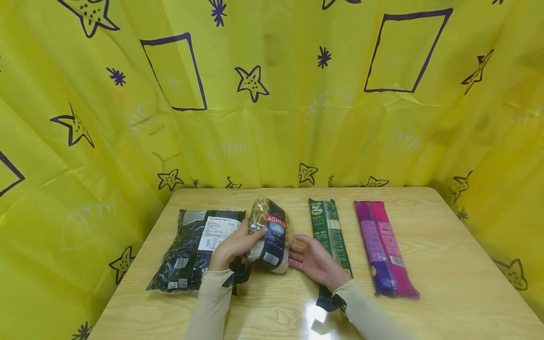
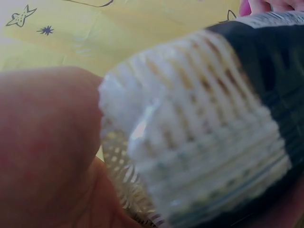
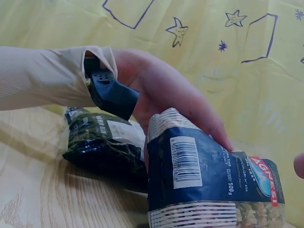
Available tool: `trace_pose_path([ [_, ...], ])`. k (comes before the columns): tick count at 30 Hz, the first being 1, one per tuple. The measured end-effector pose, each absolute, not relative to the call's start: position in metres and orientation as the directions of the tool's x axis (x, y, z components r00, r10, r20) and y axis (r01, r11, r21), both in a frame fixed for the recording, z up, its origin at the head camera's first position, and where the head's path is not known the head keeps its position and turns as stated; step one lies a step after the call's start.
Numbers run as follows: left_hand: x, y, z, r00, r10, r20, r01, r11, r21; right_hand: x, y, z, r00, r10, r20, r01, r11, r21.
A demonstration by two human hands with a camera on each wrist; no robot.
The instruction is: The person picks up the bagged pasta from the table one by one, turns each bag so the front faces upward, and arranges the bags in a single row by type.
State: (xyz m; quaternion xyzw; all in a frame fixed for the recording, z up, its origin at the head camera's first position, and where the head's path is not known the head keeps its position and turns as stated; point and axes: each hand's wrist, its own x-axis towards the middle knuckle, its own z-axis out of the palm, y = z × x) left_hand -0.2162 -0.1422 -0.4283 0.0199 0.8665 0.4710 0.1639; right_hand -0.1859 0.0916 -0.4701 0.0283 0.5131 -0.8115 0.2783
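My left hand (image 1: 236,244) grips a bag of spiral pasta (image 1: 273,236) above the table, thumb across its front. The bag has a dark blue band, a red AGNESI label and a clear window. In the right wrist view, the barcode end of the pasta bag (image 3: 187,164) faces the camera, tilted. Its striped end (image 2: 194,95) fills the left wrist view, blurred. Beside the bag's right edge is my right hand (image 1: 316,262), fingers loosely bent and holding nothing. Whether its fingertips touch the bag, I cannot tell.
A large dark bag with a white label (image 1: 197,250) lies on the left of the wooden table (image 1: 450,264). Right of my hands lie a long green packet (image 1: 327,224) and a pink-purple packet (image 1: 384,248). A yellow patterned curtain (image 1: 280,132) hangs behind the table.
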Motion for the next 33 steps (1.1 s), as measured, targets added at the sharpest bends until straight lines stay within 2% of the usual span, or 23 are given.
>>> trace_pose_path([
  [9,-0.214,-0.142,-0.434,-0.919,0.231,-0.319,-0.155,0.531,0.833,-0.188,0.095,-0.464,-0.871,-0.361,-0.332,0.464,-0.386,-0.797],
  [13,-0.214,-0.142,-0.436,-0.913,0.215,-0.347,-0.171,0.571,0.803,-0.189,0.097,-0.461,-0.878,-0.346,-0.332,0.453,-0.375,-0.808],
  [23,-0.216,-0.138,-0.440,-0.929,0.215,-0.302,-0.151,0.526,0.837,-0.189,0.102,-0.457,-0.855,-0.407,-0.321,0.460,-0.312,-0.831],
  [27,-0.217,-0.133,-0.439,-0.930,0.226,-0.289,-0.141,0.507,0.851,-0.189,0.104,-0.456,-0.839,-0.457,-0.294,0.477,-0.362,-0.801],
  [33,-0.219,-0.128,-0.439,-0.940,0.200,-0.277,-0.138,0.519,0.844,-0.192,0.107,-0.457,-0.854,-0.459,-0.246,0.452,-0.418,-0.788],
])
